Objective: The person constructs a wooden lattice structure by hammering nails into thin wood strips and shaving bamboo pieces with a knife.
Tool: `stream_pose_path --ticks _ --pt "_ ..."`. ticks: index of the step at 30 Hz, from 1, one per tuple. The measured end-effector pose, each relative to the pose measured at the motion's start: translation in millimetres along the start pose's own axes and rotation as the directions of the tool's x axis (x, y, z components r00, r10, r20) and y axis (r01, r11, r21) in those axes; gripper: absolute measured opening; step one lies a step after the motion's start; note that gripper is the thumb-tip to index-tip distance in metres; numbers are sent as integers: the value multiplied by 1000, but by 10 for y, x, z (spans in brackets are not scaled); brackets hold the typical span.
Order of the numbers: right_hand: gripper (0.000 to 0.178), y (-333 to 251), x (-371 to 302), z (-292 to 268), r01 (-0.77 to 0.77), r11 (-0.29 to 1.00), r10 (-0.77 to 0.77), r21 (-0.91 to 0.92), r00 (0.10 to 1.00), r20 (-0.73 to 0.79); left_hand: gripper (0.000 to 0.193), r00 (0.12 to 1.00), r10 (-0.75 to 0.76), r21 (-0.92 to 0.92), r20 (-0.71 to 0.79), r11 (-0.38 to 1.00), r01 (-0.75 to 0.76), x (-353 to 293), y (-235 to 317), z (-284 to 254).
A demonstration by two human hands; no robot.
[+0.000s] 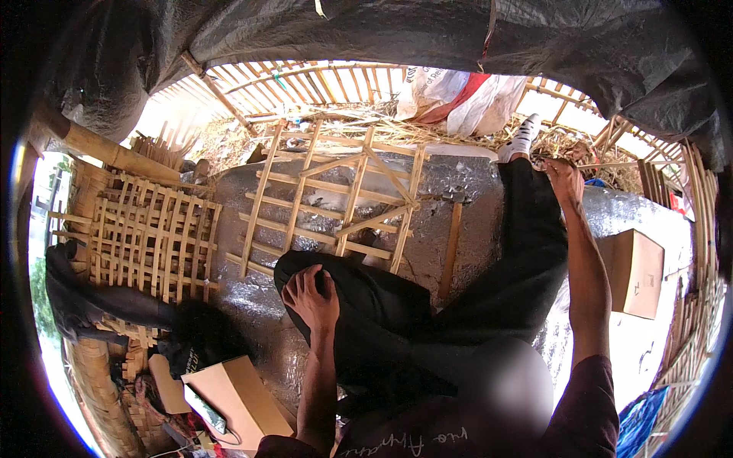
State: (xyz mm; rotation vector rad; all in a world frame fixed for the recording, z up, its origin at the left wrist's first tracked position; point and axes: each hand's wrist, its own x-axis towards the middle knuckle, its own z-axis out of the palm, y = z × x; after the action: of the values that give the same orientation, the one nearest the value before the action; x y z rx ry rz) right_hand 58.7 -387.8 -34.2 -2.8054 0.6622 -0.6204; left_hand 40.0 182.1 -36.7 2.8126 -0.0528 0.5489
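Note:
My left hand (313,299) rests on my bent left knee, in black trousers (489,294). Its fingers are loosely bent and apart, and I see nothing held in them. Out at the far right, my right hand (565,183) is beside the trouser hem, close to my foot in a white patterned sock (521,139). The fingers there are curled; what they hold, if anything, is too small to name. Beyond my left knee lies a bamboo lattice (347,202) of crossed strips with diagonal braces. A hammer (452,248) with a wooden handle lies between lattice and leg.
At left leans a denser woven bamboo panel (156,237), with dark cloth (114,301) beside it. One cardboard box (240,397) stands lower left with a phone (206,408) on it; another cardboard box (637,271) is at right. Black sheeting (366,30) hangs overhead.

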Motion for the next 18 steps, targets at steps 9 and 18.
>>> stream_pose_path --ticks 9,18 --pt "33 640 505 -1605 -123 992 125 36 861 -493 21 999 35 -42 -8 998 -35 -29 93 82" --pt "25 -472 -345 -3774 403 911 -159 84 533 -831 17 999 23 -63 -32 998 -25 -38 -55 -10"
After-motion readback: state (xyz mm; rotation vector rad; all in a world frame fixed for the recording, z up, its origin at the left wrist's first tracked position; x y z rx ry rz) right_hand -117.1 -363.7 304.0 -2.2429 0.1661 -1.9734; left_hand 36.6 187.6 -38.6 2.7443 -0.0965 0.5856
